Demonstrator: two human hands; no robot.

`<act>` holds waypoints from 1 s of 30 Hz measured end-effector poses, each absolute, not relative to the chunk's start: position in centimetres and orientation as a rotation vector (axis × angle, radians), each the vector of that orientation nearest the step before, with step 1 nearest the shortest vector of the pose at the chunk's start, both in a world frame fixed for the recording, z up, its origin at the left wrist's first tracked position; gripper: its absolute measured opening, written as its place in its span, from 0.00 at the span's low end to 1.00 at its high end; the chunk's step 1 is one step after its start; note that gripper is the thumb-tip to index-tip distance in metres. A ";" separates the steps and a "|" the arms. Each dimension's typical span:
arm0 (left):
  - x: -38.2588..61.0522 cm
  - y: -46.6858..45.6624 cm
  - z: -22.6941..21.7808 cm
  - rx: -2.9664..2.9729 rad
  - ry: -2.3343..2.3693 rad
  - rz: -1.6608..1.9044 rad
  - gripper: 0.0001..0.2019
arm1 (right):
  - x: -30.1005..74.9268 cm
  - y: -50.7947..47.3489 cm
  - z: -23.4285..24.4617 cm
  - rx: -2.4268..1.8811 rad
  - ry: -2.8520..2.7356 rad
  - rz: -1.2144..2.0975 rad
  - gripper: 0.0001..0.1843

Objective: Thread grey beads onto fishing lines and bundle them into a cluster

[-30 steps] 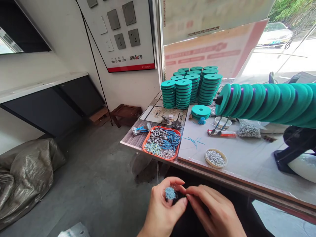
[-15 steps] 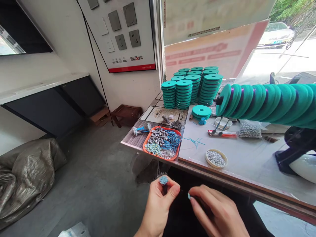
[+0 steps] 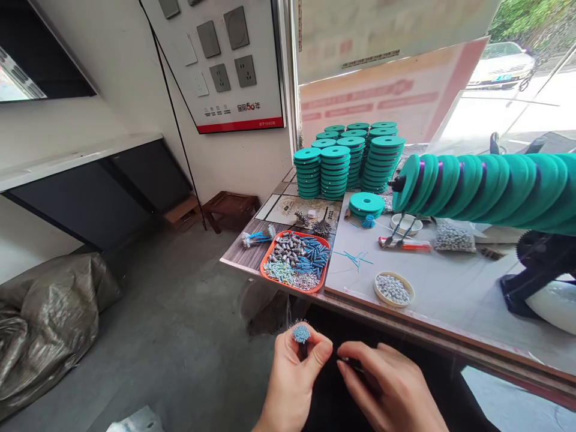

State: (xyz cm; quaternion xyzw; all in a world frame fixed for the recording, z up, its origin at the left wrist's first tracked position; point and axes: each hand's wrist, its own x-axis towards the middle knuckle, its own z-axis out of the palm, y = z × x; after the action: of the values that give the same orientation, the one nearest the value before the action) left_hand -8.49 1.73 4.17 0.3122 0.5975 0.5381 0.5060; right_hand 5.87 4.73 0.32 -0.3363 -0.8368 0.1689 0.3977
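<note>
My left hand is closed around a bundle of thin blue rods, with their round ends facing up between thumb and forefinger. Small spiky tips stick out behind the bundle. Just to the right, apart from it, my right hand is in a pinch. Something tiny, too small to name, shows between its thumb and forefinger. Beyond the left hand, an orange tray holds grey weights, blue ribbed pieces, pale green-yellow pieces and small silver parts. A round dish of grey beads lies beyond my right hand.
Stacks of green spools stand by the window. More green spools sit on a horizontal rod at right. Loose blue sticks, a bag of grey beads and a red-and-clear packet lie on the table. A low stool stands on the floor.
My right hand has moved left, closer to the left hand. The pale blue bit at its fingertips no longer shows clearly. My left hand has shifted slightly right with the bundle.
</note>
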 end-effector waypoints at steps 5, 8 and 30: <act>-8.4 1.8 4.4 0.766 1.423 1.293 0.08 | 5.9 4.5 0.4 -0.852 -2.136 0.418 0.05; -8.3 1.9 4.3 0.776 1.430 1.319 0.09 | 5.8 4.6 0.2 -0.841 -2.123 0.408 0.05; -6.6 1.5 2.0 0.440 1.079 1.410 0.13 | 5.5 5.0 0.4 -0.734 -2.062 0.225 0.07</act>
State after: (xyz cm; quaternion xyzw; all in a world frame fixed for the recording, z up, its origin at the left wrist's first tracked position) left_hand -6.62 1.54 2.04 0.1906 0.4672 0.6107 0.6102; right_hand 5.52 5.01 0.44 -0.2972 -0.8353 0.0912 0.4536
